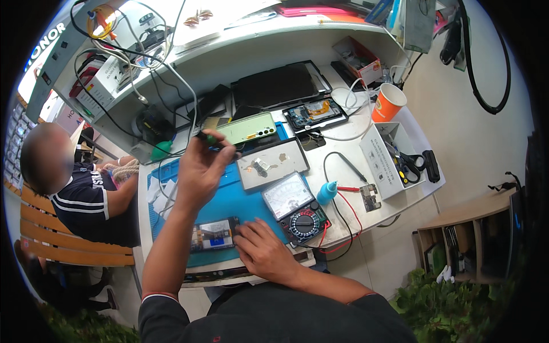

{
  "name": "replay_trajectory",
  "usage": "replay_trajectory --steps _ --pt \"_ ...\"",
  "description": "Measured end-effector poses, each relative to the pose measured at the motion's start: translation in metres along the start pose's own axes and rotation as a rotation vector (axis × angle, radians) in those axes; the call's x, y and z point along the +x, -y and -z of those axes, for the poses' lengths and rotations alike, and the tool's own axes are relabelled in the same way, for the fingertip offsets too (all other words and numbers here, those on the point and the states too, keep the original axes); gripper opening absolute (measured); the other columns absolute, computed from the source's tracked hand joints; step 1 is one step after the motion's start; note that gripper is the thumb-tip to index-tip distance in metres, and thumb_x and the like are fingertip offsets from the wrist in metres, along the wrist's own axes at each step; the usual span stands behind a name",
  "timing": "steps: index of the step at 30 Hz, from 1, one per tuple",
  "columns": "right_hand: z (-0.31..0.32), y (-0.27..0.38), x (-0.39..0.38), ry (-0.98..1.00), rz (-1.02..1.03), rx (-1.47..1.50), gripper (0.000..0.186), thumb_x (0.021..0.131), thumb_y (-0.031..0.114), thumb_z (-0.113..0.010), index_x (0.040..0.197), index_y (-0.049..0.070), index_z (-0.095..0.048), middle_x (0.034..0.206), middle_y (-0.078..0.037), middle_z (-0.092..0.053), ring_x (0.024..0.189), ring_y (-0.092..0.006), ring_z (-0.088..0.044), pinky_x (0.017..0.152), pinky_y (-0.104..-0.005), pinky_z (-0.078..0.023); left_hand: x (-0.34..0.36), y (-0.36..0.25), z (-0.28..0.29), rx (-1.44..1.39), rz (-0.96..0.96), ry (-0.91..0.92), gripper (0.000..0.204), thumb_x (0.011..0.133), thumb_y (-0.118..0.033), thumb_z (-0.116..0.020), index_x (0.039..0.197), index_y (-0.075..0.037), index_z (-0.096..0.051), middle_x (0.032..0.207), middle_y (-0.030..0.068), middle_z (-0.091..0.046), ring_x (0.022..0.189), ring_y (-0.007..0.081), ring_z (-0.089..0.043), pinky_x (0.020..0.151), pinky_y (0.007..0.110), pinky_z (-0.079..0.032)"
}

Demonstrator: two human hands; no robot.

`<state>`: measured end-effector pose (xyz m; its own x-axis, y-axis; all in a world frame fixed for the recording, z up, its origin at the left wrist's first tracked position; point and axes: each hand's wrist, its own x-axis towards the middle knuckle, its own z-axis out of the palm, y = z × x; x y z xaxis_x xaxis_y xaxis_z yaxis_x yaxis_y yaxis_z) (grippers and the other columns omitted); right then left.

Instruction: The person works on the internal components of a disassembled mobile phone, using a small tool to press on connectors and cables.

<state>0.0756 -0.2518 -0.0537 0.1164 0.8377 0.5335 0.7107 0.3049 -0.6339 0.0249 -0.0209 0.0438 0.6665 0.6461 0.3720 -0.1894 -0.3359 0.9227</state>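
Note:
My left hand (203, 168) is raised above the blue work mat (240, 200) and pinches a thin tool with a green handle (207, 138). My right hand (264, 248) lies flat on the mat's front edge, fingertips touching the right end of an opened phone (213, 234) with a lit screen. Just right of that hand sits an analog multimeter (297, 208) with red and black leads. A pale green phone (247, 128) lies face down behind the raised hand.
A metal tray (273, 163) with small parts, a blue-capped bottle (327, 191), a small circuit board (370, 197), a white parts box (392, 157), an orange cup (389, 102) and a dark laptop (280, 84) fill the bench. A seated person (86, 194) is at the left.

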Motion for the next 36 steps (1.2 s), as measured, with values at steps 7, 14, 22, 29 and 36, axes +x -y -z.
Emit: replay_trajectory --steps 7,14,22,29,36 --pt "-0.001 0.000 0.002 -0.051 0.023 -0.023 0.023 0.094 0.004 -0.083 0.115 -0.002 -0.076 0.129 -0.020 -0.072 0.130 -0.0407 -0.069 0.121 -0.0597 -0.053 0.029 0.023 -0.066 0.357 -0.070 0.266 0.028 0.109 -0.004 -0.082 0.130 -0.001 -0.063 0.107 0.0103 -0.083 0.103 0.0195 -0.086 0.095 0.035 -0.067" --pt "-0.001 -0.002 0.002 -0.039 0.035 -0.029 0.024 0.093 0.004 -0.083 0.115 -0.003 -0.075 0.128 -0.020 -0.070 0.129 -0.0408 -0.068 0.120 -0.0597 -0.053 0.030 0.047 -0.074 0.509 -0.087 0.299 0.032 0.107 -0.004 -0.083 0.132 -0.002 -0.063 0.108 0.0129 -0.083 0.103 0.0249 -0.087 0.092 0.038 -0.067" --pt "-0.005 -0.004 0.000 -0.019 0.037 -0.010 0.025 0.095 0.007 -0.079 0.117 -0.005 -0.074 0.133 -0.024 -0.070 0.132 -0.0435 -0.066 0.124 -0.0613 -0.050 0.028 0.032 -0.058 0.404 0.007 0.193 0.036 0.110 -0.009 -0.083 0.137 -0.002 -0.061 0.109 0.0067 -0.081 0.104 0.0144 -0.081 0.098 0.032 -0.063" --pt "-0.004 -0.002 0.002 -0.051 0.026 -0.014 0.022 0.094 0.006 -0.081 0.113 -0.003 -0.076 0.126 -0.020 -0.074 0.129 -0.0411 -0.069 0.122 -0.0611 -0.053 -0.014 0.011 -0.005 0.036 0.146 -0.061 0.091 0.110 -0.004 -0.082 0.181 -0.005 -0.025 0.116 0.0123 -0.079 0.097 0.0185 -0.081 0.091 0.035 -0.068" --pt "-0.006 0.000 0.002 -0.058 0.041 -0.036 0.017 0.094 0.004 -0.085 0.107 -0.001 -0.077 0.122 -0.019 -0.074 0.128 -0.0404 -0.071 0.121 -0.0623 -0.054 -0.091 0.023 0.064 -0.038 0.481 -0.099 0.103 0.110 -0.013 -0.081 0.186 -0.009 -0.012 0.118 0.0185 -0.082 0.101 0.0299 -0.086 0.083 0.038 -0.071"
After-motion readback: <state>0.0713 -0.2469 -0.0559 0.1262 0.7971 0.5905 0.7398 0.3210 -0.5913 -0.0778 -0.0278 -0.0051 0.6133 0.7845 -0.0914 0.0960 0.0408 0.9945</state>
